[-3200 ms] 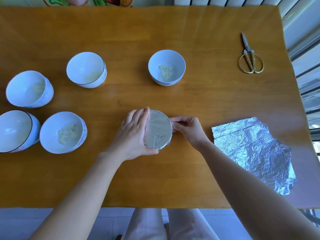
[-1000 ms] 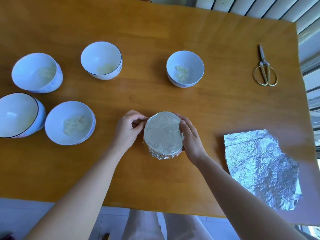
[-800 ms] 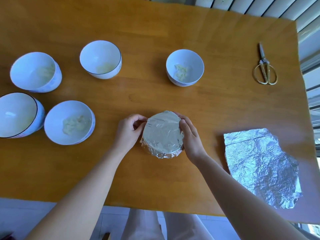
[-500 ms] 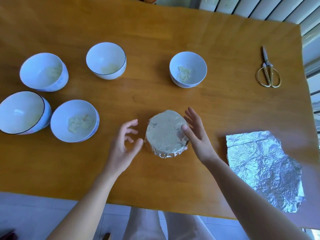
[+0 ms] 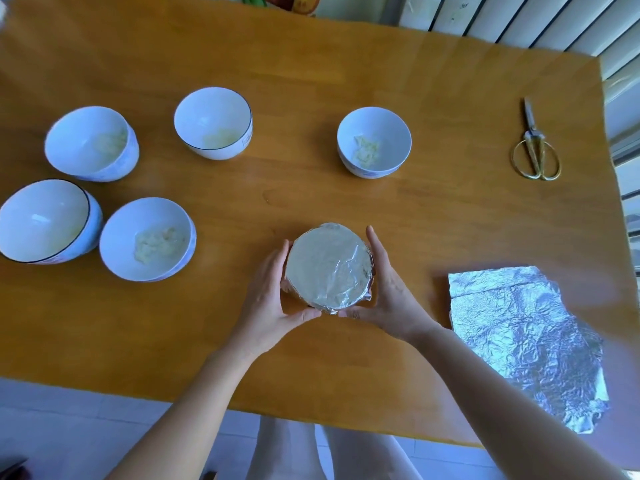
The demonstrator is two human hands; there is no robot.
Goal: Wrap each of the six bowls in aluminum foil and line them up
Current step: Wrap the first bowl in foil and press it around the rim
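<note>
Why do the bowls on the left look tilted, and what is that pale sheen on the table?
Head view: the wide-angle lens bends the edges, so the left bowls seem to lean outward; same view, light probably from the blinds puts pale glare on the far table and glints on the foil sheet; at centre the wrapped bowl looks sharp.

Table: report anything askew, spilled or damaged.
Nothing spilled or broken. The spare foil sheet is crumpled with a ragged near edge, and foil bunches unevenly round the rim of the wrapped bowl.
</note>
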